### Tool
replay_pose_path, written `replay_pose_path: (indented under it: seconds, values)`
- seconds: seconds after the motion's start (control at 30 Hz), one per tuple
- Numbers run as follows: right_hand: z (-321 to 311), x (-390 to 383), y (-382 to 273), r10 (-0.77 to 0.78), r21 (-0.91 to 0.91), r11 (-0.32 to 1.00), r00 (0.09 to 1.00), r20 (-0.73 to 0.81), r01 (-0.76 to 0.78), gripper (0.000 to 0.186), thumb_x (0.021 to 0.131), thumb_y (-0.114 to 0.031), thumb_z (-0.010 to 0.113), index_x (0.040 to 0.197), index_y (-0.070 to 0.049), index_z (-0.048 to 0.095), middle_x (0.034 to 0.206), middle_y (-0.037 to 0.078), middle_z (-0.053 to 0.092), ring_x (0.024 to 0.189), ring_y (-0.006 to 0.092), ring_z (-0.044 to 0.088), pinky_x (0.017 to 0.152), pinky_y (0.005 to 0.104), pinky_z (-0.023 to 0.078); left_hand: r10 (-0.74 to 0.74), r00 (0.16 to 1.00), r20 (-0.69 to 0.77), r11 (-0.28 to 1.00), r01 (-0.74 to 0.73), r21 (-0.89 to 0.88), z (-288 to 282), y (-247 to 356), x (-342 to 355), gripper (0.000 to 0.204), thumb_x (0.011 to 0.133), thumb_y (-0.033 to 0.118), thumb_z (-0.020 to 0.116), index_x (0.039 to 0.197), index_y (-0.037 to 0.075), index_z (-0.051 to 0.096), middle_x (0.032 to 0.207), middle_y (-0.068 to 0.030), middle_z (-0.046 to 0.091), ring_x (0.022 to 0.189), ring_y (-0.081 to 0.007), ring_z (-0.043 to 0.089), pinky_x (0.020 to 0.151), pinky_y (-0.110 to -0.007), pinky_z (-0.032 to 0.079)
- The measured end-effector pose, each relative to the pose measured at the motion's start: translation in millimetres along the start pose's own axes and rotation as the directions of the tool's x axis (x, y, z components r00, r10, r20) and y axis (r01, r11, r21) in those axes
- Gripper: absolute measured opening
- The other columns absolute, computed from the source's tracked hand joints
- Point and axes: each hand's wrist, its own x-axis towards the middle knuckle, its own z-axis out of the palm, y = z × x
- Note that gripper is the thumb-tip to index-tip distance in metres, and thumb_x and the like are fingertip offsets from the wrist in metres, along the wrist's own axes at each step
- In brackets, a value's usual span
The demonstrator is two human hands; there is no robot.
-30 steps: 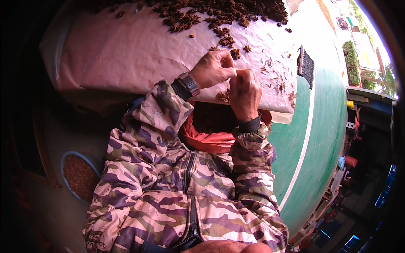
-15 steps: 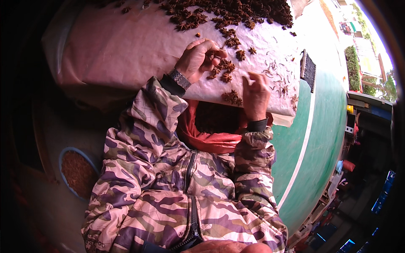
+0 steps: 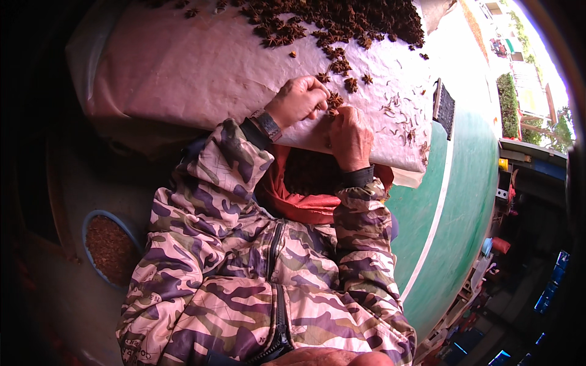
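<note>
At the far left, on the floor, sits a blue-rimmed basin [image 3: 85,236] of brown, broken-up bits. To its right, the table [image 3: 183,73] is draped in a pale plastic sheet. The left hand [image 3: 298,102], with a watch [image 3: 267,125] on its wrist, is over the near part of the sheet, fingers curled in and thumb drawn toward them; whether anything is pinched there, I cannot tell. Below, a red sack [image 3: 308,208] gapes against the table's near edge, its inside dark. Between the hands lies a small cluster of star anise [image 3: 334,100], close by both sets of fingertips. The right hand [image 3: 352,137] is bunched into a loose fist beside it, knuckles hiding whatever the fingertips may grip. Farther back, a few loose pods lead to a big dark heap [image 3: 384,21]; right of the hands, thin curved stems [image 3: 394,108] litter the sheet, and beyond the table edge stands a black mesh panel [image 3: 444,108].

The likeliest trouble, I judge, is a brittle pod snapping if squeezed too hard. With the edge so near, a careless wrist could sweep pods off, and stray stems could mix with them.
</note>
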Motion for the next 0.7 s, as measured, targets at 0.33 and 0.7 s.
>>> replay_pose_path:
  seconds: [0.33,0.7]
  values:
    - [2.2,14.4,8.6,0.048,0.146,0.987,0.987,0.154,-0.071,0.014,0.094,-0.014,0.062,0.105,-0.006,0.063,0.095,0.023,0.067,0.091,0.0429,0.067,0.079,0.0503,0.053,0.478,0.866,0.145,0.292,-0.313,0.904,22.1,-45.3,5.9,0.023,0.093,0.022,0.065,0.106,0.003,0.065,0.083,-0.0208,0.071,0.082,-0.0396,0.071,0.073,-0.047,0.057]
    - [7.4,4.4,37.6,0.103,0.422,0.897,0.991,0.086,-0.13,0.018,0.096,-0.005,0.059,0.114,-0.003,0.061,0.087,0.021,0.069,0.081,0.0347,0.07,0.073,0.043,0.054,0.476,0.84,0.261,0.174,-0.38,0.908,29.3,-43.5,6.8,0.017,0.092,0.022,0.064,0.096,0.006,0.064,0.086,-0.0165,0.07,0.084,-0.036,0.07,0.075,-0.046,0.057]
